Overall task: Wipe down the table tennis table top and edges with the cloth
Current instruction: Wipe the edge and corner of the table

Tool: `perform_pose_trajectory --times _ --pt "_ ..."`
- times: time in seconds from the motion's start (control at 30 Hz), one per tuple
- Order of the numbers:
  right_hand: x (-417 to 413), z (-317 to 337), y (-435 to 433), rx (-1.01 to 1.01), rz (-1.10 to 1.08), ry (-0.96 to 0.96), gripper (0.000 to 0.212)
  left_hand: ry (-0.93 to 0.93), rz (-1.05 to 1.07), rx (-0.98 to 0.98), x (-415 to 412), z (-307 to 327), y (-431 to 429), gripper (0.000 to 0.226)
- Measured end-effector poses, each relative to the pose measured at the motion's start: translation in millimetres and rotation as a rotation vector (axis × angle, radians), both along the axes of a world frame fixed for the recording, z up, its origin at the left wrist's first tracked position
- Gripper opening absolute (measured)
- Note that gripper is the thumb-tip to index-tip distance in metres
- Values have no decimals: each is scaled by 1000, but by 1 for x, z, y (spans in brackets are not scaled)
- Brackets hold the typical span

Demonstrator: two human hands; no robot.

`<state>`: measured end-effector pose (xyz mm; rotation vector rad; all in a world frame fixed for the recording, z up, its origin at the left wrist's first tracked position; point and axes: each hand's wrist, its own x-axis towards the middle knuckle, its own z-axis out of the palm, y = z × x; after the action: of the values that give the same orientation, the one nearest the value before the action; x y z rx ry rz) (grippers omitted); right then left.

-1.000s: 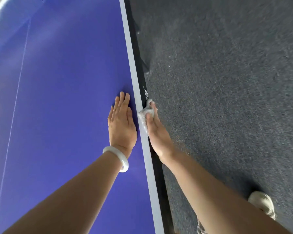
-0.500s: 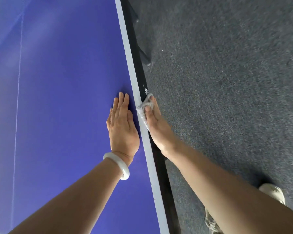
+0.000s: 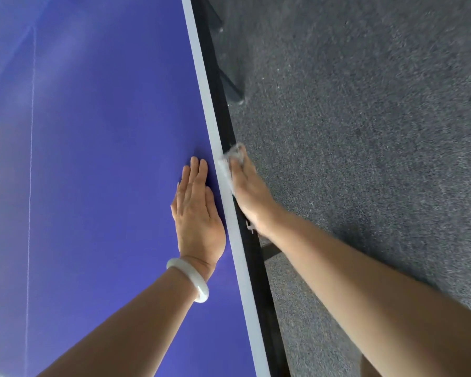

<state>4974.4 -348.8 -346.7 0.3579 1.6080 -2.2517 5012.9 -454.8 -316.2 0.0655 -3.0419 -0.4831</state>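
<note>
Head view, right hand: fingers are laid along the table's side and the cloth is gripped, bunched, under the thumb and fingertips; finer finger detail is blurred.
Cloth position: it is pressed against the black side edge, just below the white border line, at the far end of the hand.
Edge axis: the edge runs away from the person, up and slightly left in the frame; unwiped length is judged to lie ahead of the fingertips.
Left hand: it is laid flat, fingers together, on the blue table top, just beside the border line, level with the right hand.
Nearer hand: only the right hand is in contact with the edge.
Coming move, judged: the cloth would be slid along the edge's long axis, with the left hand kept as a brace.
</note>
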Motion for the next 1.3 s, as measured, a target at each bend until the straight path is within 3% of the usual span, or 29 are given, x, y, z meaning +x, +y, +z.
perform_pose_trajectory --times 0.1,0.2,0.33,0.43,0.57,0.67,0.8,0.93,1.0,1.07,1.13,1.3 --pt "-13 7 -6 70 -26 55 59 1 -10 -8 1 0 -1 51" --pt "53 10 -7 52 -36 111 63 -6 -23 -6 2 0 -3 57" --pt "98 12 2 -244 -23 7 58 -13 -53 -27 0 -1 -6 55" --pt "49 13 2 -212 -9 -72 55 -21 -68 -30 1 1 -4 53" --pt "-61 11 3 -101 -15 -12 57 -41 -60 -52 -2 4 -2 51" --pt "-85 8 -1 -2 -48 18 55 -47 -52 -61 -1 5 -1 51" --pt "2 9 -13 -103 -108 80 55 -48 -44 -69 -2 6 1 51" --pt "64 9 -19 34 -95 19 60 -63 -25 -80 -1 7 4 55" --pt "21 11 -18 -30 -53 -24 54 -74 5 -93 -3 9 6 48" --pt "-43 12 -15 -66 -88 16 27 -104 19 -102 -4 12 9 50" --pt "-105 6 -12 -35 -126 70 14 -121 15 -111 -5 16 11 51" --pt "-158 3 -9 89 -72 38 38 -108 -43 -185 -33 28 7 42"
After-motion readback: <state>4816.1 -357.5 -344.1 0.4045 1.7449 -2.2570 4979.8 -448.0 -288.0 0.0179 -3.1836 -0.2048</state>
